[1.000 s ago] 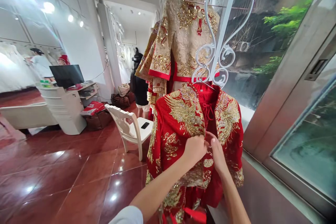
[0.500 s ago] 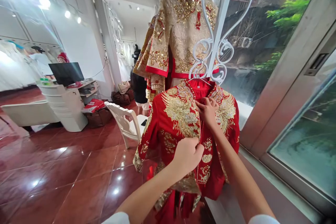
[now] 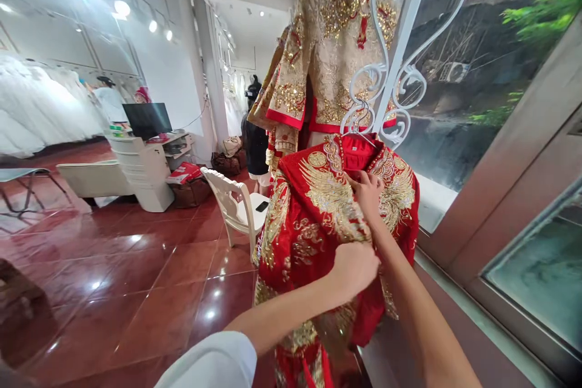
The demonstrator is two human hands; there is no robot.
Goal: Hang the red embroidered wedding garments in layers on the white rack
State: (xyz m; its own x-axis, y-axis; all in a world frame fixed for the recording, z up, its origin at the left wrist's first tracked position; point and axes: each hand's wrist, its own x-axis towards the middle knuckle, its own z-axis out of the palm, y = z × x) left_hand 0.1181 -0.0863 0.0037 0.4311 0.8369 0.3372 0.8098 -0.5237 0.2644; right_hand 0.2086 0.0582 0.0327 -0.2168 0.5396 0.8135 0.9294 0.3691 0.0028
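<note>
Jacket (image 3: 325, 230) shows winglike gold embroidery (image 3: 331, 197) on red, left fingers (image 3: 370, 257) clamped on its front (right fingers (image 3: 365, 179) unclear).

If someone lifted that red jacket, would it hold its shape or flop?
The red jacket would probably flop, since its cloth folds softly around the left hand. The chest may be stiffer, and heavy for its size, judging by the dense gold embroidery.

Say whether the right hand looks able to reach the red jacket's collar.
Likely yes: the right hand is at the front of the red jacket, just below the collar, with nothing visible between them.
</note>
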